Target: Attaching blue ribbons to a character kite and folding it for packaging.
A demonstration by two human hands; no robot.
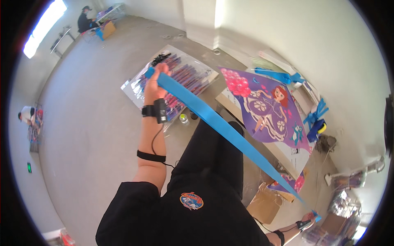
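A long, flat blue ribbon is stretched diagonally across the front of my body. My left hand, raised over a low table, is closed around its upper end. Far out at the lower right, my right hand grips the other end, where a bit of blue shows past the fingers. Right of the ribbon lies a purple kite printed with a red-haired figure in a gown and pink balloons. It rests on a board and the ribbon passes beside it.
Folded purple pieces in clear film cover the low table ahead. A small bottle stands by my leg. Blue ribbon bundles lie along the right wall. An open cardboard box is at lower right. People work farther away.
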